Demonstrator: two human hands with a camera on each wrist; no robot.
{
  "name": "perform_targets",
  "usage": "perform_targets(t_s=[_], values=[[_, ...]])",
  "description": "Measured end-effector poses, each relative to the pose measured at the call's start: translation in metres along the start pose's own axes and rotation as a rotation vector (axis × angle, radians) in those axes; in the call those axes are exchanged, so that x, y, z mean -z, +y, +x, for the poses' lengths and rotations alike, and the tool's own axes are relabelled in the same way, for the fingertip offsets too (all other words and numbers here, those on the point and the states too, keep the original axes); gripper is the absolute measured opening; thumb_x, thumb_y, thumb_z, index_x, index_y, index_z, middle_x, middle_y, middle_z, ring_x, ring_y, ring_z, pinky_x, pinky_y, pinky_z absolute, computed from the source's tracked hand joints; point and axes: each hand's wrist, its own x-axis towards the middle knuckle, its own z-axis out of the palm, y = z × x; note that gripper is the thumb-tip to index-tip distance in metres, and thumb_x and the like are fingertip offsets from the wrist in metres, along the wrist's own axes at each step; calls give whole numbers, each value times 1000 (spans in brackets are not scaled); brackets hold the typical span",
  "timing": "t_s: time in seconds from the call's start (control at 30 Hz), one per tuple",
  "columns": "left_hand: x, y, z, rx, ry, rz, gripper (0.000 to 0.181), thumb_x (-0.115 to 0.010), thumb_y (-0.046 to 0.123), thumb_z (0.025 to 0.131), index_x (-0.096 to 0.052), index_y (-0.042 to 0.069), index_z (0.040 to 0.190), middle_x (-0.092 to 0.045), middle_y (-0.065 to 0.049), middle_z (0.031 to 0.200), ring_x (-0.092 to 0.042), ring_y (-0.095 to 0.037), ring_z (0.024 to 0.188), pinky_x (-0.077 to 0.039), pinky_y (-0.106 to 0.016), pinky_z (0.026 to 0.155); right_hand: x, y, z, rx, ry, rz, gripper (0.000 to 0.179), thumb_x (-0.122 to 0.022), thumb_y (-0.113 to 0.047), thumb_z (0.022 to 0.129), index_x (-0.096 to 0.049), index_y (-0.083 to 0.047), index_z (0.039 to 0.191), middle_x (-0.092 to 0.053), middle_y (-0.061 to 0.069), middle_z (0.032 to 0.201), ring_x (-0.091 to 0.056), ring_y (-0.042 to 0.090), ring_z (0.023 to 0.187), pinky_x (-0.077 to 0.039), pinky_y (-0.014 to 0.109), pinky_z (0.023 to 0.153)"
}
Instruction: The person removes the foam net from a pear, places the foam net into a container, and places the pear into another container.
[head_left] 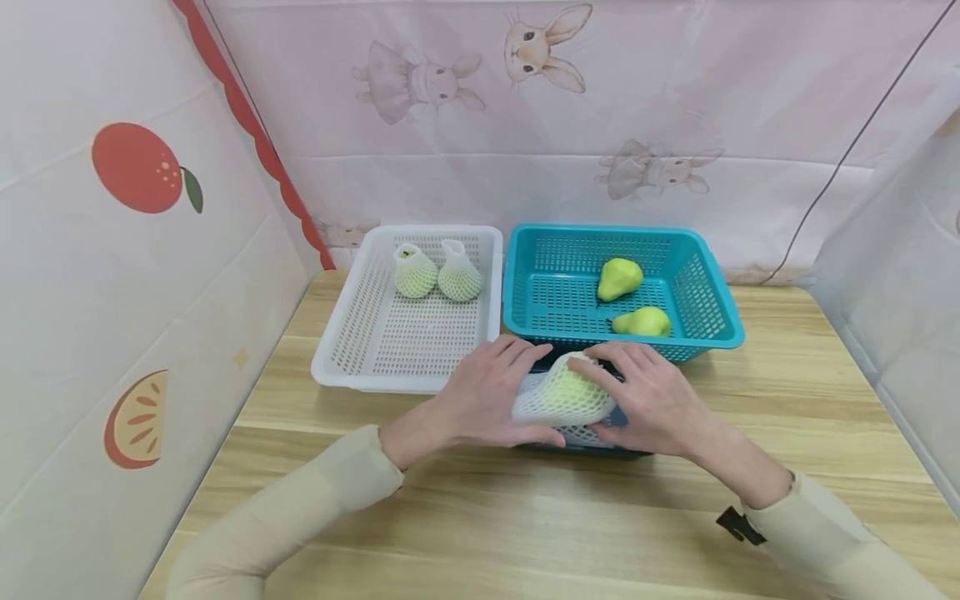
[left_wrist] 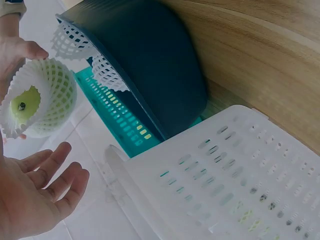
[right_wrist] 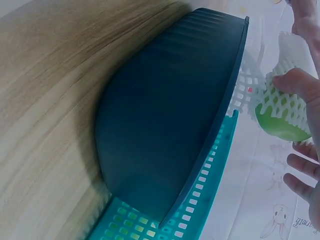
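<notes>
A pear in a white foam net (head_left: pixel 573 392) is held above a dark bin (left_wrist: pixel 150 65). My right hand (head_left: pixel 656 400) grips it from the right, its thumb pressed on the net in the right wrist view; part of the pear's green skin (right_wrist: pixel 280 125) shows beyond the net's edge. My left hand (head_left: pixel 491 392) is around the net's left end, fingers spread and loosely bent. In the left wrist view these fingers (left_wrist: pixel 65 190) stand apart from the net. White foam nets (left_wrist: pixel 107 72) stick out over the bin's rim.
A white basket (head_left: pixel 330 367) at the left holds two netted pears (head_left: pixel 459 279). Behind the bin, a teal basket (head_left: pixel 716 308) holds two bare pears (head_left: pixel 621 277). Both stand on the wooden table (head_left: pixel 480 533), near a printed wall cloth (head_left: pixel 465 192).
</notes>
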Motion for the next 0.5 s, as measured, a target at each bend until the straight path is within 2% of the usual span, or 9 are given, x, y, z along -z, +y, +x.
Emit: perform_targets(t_s=[0.13,0.27,0.5], values=[[-1,3,4,-8,-28,21,105,-71,87,72,-62,10,143,-73,-2,126,-64,-17,112,-58,-29,91,0,-2,1,18,-12,-5,103,-100,-47,54,-61,-13,142,-65,16,126,-66,35,110,-60,51,94],[-1,7,7,-9,-61,32,103,-70,86,75,-62,10,144,-73,-2,126,-63,-17,111,-57,-29,92,0,-4,3,31,-19,-18,102,-100,-49,56,-60,-15,143,-65,15,125,-65,34,111,-60,50,94],[-1,8,10,-5,-93,15,101,-71,84,77,-61,10,145,-73,-2,126,-62,-17,109,-56,-29,90,-1,-8,7,54,-4,-40,101,-98,-50,57,-60,-16,143,-66,15,124,-65,32,111,-59,49,94]])
